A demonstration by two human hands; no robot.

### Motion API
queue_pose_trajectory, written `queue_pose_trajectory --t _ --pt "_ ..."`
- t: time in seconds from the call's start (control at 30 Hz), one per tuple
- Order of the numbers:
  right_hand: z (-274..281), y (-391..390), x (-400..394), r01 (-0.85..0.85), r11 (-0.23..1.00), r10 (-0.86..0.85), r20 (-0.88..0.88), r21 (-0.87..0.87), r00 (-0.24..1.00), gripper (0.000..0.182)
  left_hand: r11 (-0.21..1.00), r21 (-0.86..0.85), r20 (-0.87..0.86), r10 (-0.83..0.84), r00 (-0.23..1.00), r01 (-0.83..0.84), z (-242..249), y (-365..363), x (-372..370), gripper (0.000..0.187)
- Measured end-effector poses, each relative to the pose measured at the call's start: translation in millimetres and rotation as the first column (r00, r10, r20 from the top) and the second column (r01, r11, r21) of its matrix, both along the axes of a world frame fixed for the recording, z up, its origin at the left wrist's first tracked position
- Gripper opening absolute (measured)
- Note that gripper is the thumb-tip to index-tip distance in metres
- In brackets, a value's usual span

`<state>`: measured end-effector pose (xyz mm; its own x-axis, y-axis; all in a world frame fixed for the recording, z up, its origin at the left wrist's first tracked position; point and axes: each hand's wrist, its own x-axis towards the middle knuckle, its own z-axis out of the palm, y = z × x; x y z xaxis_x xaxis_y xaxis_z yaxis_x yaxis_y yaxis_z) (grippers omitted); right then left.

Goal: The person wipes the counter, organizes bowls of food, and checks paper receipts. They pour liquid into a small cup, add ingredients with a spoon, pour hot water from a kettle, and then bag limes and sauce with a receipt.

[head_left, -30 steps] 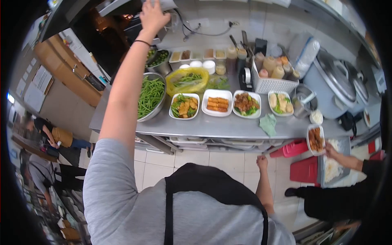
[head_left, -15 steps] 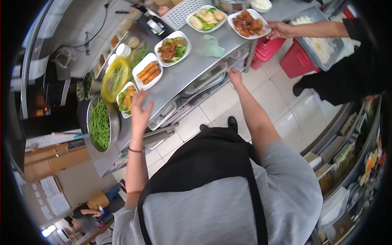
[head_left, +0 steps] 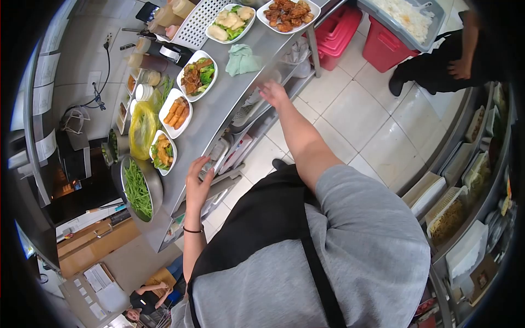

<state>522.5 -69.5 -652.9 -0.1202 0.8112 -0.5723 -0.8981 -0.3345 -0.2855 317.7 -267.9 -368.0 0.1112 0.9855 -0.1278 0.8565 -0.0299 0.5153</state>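
Note:
My left hand hovers at the front edge of the steel table, fingers apart and holding nothing. Nearest to it, a small white dish carries golden fried pieces on greens. Farther along stand fried rolls on a white dish and browned meat with broccoli on another. My right hand reaches out beside the table edge, fingers stretched and slightly blurred, with nothing in it. A pale green cloth lies on the table near that hand.
Green beans fill a metal pot at the table's left end, beside a yellow plastic bag. Plates of pale food and fried chunks stand farther along. A co-worker's hand hangs near a rice tub.
The co-worker's hand has let go of the plate of fried chunks and withdrawn. My left hand has drawn back from the small dish. The view has turned right.

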Motion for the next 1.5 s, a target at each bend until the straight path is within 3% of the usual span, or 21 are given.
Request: queue_pose_trajectory --t 0.1,0.23,0.33,0.4,0.53,0.6,0.67,0.73,0.87,0.93,1.03,1.07,1.1,1.17,1.23,1.3,1.37,1.4,1.47,1.5 --pt "2.6 -6.4 6.6 -0.031 0.998 0.036 0.095 -0.054 0.995 0.027 1.0 -0.004 -0.002 -0.008 1.0 0.008 1.1 0.4 1.5 0.03" --pt "-5.4 -8.2 7.6 -0.045 0.999 0.045 0.101 -0.004 0.994 0.029 0.999 0.014 -0.008 -0.042 0.999 0.042 -2.3 1.0 5.4 0.029" --pt "-10.2 -1.0 -5.4 -0.057 0.995 0.064 0.098 -0.078 0.993 0.028 0.997 0.023 -0.002 -0.076 0.997 0.076 -0.2 2.3 15.5 0.029" --pt "-7.0 -4.6 -18.5 -0.205 0.976 0.213 0.14 -0.067 0.967 0.026 0.996 0.029 0.01 -0.08 0.997 0.08 2.0 2.4 21.9 0.028" --pt "31.5 -11.3 -27.2 -0.323 0.942 0.334 0.138 -0.094 0.933 0.023 0.995 0.034 0.004 -0.098 0.995 0.098 10.2 1.5 25.1 0.028" --pt "5.7 -11.3 -31.0 -0.35 0.936 0.353 0.144 -0.046 0.924 0.023 0.994 0.021 0.005 -0.106 0.994 0.106 13.7 0.2 20.5 0.028" --pt "-16.5 -11.9 -32.1 -0.198 0.979 0.192 0.123 0.037 0.974 0.022 0.997 0.04 0.007 -0.073 0.997 0.072 13.6 -2.2 10.3 0.028" --pt "-11.1 -11.6 -23.1 -0.246 0.966 0.258 0.239 -0.081 0.936 0.024 0.997 0.029 0.014 -0.073 0.997 0.073 8.0 -5.9 -2.5 0.03" --pt "1.1 -16.8 -11.4 -0.342 0.939 0.332 0.281 -0.011 0.901 0.035 0.998 0.059 0.058 -0.026 0.998 0.023 -1.5 -12.6 -27.9 0.03" --pt "8.9 -11.9 -10.8 -0.4 0.915 0.368 0.309 0.046 0.877 0.048 0.995 0.036 0.046 -0.091 0.995 0.089 -5.3 -17.9 -46.1 0.028" --pt "-1.4 -1.3 -12.6 -0.359 0.933 0.339 0.429 -0.037 0.837 0.037 0.999 0.044 0.117 -0.032 0.993 0.027 -2.2 -24.0 -73.5 0.03" --pt "-38.7 11.8 -12.3 -0.338 0.938 0.279 0.408 0.077 0.869 0.035 1.0 0.022 0.145 -0.022 0.989 0.019 -3.6 -25.8 -83.4 0.031" --pt "-20.4 4.2 -5.6 -0.36 0.933 0.317 0.513 -0.018 0.797 0.029 0.998 0.066 0.151 -0.028 0.988 0.018 -8.3 -28.5 -93.5 0.03" --pt "-17.7 -4.3 5.0 -0.29 0.956 0.26 0.545 -0.032 0.797 0.013 0.996 0.091 0.192 0.0 0.981 -0.018 -9.3 -36.1 -109.7 0.03" --pt "-5.1 -18.7 15.4 -0.356 0.934 0.304 0.581 -0.026 0.755 0.011 0.995 0.1 0.228 0.008 0.974 -0.032 -12.9 -45.1 -126.5 0.03" --pt "9.5 -34.8 26.3 -0.555 0.831 0.395 0.727 -0.023 0.562 0.013 0.991 0.113 0.263 0.043 0.964 -0.075 -23.4 -52.7 -143.7 0.028" --pt "42.5 -56.9 18.2 -0.573 0.801 0.448 0.807 -0.172 0.384 0.012 0.989 0.105 0.309 0.067 0.949 -0.104 -28.9 -56.7 -159.2 0.028" --pt "61.9 -63.8 16.8 -0.571 0.802 0.446 0.812 -0.175 0.378 0.012 0.989 0.107 0.317 0.065 0.946 -0.104 -30.9 -55.8 -166.1 0.028" --pt "91.9 -76.7 9.8 -0.687 0.724 0.264 0.945 -0.063 0.191 0.012 0.995 -0.03 0.366 0.099 0.925 -0.095 -35.5 -54.1 -178.6 0.029" --pt "100.6 -76.2 6.5 -0.68 0.732 0.198 0.968 -0.042 0.154 0.011 0.996 -0.013 0.378 0.081 0.922 -0.083 -36.5 -51.4 -182.0 0.029"
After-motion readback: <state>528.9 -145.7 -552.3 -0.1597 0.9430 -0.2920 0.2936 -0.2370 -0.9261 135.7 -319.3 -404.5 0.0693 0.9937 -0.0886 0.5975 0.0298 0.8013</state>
